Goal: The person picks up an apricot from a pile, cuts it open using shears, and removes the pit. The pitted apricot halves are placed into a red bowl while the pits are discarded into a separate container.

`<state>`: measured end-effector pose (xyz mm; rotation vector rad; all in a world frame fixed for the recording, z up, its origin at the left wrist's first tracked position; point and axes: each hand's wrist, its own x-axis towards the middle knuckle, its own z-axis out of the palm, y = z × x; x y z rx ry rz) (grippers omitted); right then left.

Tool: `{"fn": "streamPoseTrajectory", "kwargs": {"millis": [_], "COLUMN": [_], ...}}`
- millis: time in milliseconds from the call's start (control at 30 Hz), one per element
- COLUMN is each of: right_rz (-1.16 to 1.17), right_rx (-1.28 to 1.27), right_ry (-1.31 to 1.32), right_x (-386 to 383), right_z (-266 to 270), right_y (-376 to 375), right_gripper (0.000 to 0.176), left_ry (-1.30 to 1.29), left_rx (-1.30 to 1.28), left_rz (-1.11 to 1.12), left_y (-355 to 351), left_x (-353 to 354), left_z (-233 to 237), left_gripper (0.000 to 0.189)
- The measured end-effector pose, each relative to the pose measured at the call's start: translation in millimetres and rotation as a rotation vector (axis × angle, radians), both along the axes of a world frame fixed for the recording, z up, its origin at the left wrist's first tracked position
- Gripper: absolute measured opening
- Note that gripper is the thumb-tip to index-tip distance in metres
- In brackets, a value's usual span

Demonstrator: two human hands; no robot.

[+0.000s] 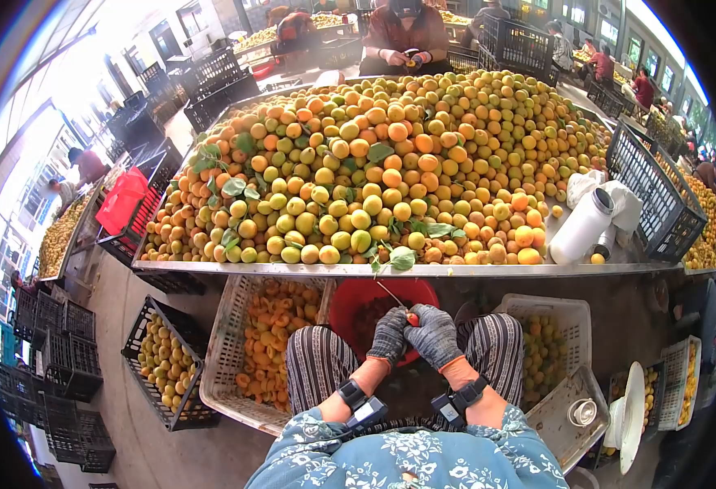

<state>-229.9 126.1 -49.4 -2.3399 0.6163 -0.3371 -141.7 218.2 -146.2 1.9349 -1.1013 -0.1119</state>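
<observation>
Both hands wear grey knit gloves and meet above a red basin [344, 306] between the knees. My left hand [388, 335] is closed, close against the other hand; whatever it holds is too small to make out. My right hand [436, 336] is closed around a small tool with a red handle [413, 319], whose thin metal shaft points up and left over the basin. Beyond the hands, a large heap of yellow-orange fruit [358, 179] covers a metal-edged table [293, 267]. Dark pits or scraps lie in the basin, partly hidden by the hands.
A crate of opened orange fruit [232, 326] stands left of my legs, beside a black crate [152, 376]. On the right are a pale crate [574, 326] and a metal tray [555, 416]. A white bottle [583, 226] lies on the table. A co-worker [407, 41] sits across.
</observation>
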Motion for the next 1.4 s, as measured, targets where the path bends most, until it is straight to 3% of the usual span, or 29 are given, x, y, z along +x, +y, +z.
{"fn": "streamPoseTrajectory", "kwargs": {"millis": [33, 100, 133, 200, 300, 433, 500, 533, 600, 633, 700, 767, 833, 867, 900, 967, 1000, 1100, 1133, 1167, 1300, 1367, 1400], "right_rz": [0.0, 0.02, 0.031, 0.022, 0.007, -0.001, -0.015, -0.028, -0.028, -0.025, 0.005, 0.002, 0.019, 0.037, 0.055, 0.053, 0.099, 0.162, 0.185, 0.208, 0.161, -0.031, -0.115], "right_rx": [-0.001, -0.048, -0.057, -0.055, -0.056, -0.065, -0.069, -0.073, 0.008, 0.087, 0.112, 0.086, 0.035, 0.072, 0.109, 0.099, 0.053, -0.027, -0.05, -0.068, -0.13, 0.245, 0.797], "right_ry": [-0.001, -0.019, -0.021, 0.03, 0.091, 0.092, 0.062, 0.034, 0.046, 0.06, 0.066, 0.101, 0.033, 0.04, 0.047, 0.077, 0.012, -0.162, -0.233, -0.3, -0.551, -0.609, -0.56], "right_x": [1, 2, 3, 4, 4, 2, 2, 2, -2, -4, -7, -6, -7, -8, -8, -8, -10, -10, -11, -12, -8, -4, -2], "right_z": [-3, -10, -13, -15, -19, -24, -23, -22, -18, -16, -17, -15, -15, -14, -11, -4, -4, -4, 1, 5, 11, 2, -10], "right_y": [1, 2, 3, 6, 8, 8, 9, 10, 6, 4, 4, 5, 3, 0, -2, -2, -4, 0, 2, 4, 11, 11, 3], "right_gripper": [0.026, 0.023, 0.021, 0.02, 0.022, 0.022, 0.022, 0.023, 0.024, 0.026, 0.028, 0.027, 0.026, 0.025, 0.024, 0.023, 0.023, 0.019, 0.02, 0.021, 0.015, 0.009, 0.008], "left_ry": [-0.001, 1.36, 1.36, 1.822, 1.832, 1.696, 1.433, 1.431, 1.151, 1.151, 1.495, 1.631, 0.84, 0.989, 0.993, 1.548, 1.736, 1.817, 1.696, 1.707, 0.909, 1.92, 1.993], "left_rx": [-0.001, -0.266, -0.266, -0.547, -0.477, -0.396, -0.252, -0.251, 0.048, 0.047, -0.233, -0.257, -0.147, -0.184, -0.182, -0.241, -0.071, -0.156, -0.266, -0.262, -0.175, -0.388, -0.421], "left_rz": [0.0, 0.187, 0.186, 0.299, 0.372, 0.301, 0.087, 0.086, 0.097, 0.1, 0.184, 0.271, -0.007, -0.005, -0.001, 0.166, 0.1, 0.072, -0.039, -0.021, -0.102, -0.039, -0.07], "left_y": [-1, -5, -7, -10, -9, -3, -1, -1, 0, -1, -2, -2, 0, -1, 2, 4, 14, 22, 18, 12, 17, 20, 16], "left_x": [-1, -6, -9, -14, -19, -20, -14, -15, -13, -8, -2, 1, 9, 7, -1, -11, 0, -3, -16, -17, -7, 0, 3], "left_z": [2, 5, 7, 11, 21, 8, -9, -6, 5, 9, 15, 4, -10, -18, 3, 44, 53, 65, 86, 77, 10, 50, 48], "left_gripper": [0.015, 0.009, 0.009, 0.011, 0.012, 0.013, 0.013, 0.013, 0.014, 0.014, 0.014, 0.014, 0.013, 0.013, 0.013, 0.01, 0.01, 0.011, 0.011, 0.011, 0.013, 0.026, 0.037]}}
